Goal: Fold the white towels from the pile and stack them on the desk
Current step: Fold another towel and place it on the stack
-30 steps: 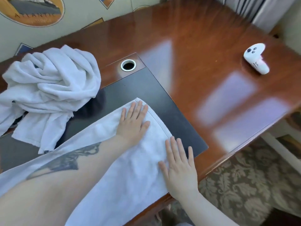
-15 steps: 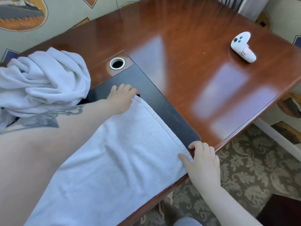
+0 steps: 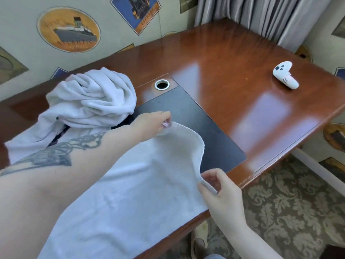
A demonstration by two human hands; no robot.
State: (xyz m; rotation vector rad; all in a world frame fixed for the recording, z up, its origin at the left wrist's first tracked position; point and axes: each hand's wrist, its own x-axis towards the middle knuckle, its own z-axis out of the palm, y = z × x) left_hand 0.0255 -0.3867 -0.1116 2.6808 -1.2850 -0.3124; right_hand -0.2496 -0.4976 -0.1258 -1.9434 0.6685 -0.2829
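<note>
A white towel (image 3: 134, 187) lies spread over the near part of the wooden desk (image 3: 233, 75) and its black inlay (image 3: 211, 131). My left hand (image 3: 151, 124) pinches the towel's far right corner and holds it a little above the desk. At the desk's front edge my right hand (image 3: 222, 195) pinches the near right corner, also lifted. The right edge of the towel curves up between both hands. A crumpled pile of white towels (image 3: 89, 101) sits at the back left, just behind my left forearm.
A white handheld controller (image 3: 284, 74) lies at the far right of the desk. A round cable hole (image 3: 162, 84) sits behind the black inlay. The wall runs along the back, curtains hang at the back right, and patterned carpet lies below the front edge.
Both hands went from lying flat on the towel to its right corners, pinched them, and have now lifted that edge off the desk.
</note>
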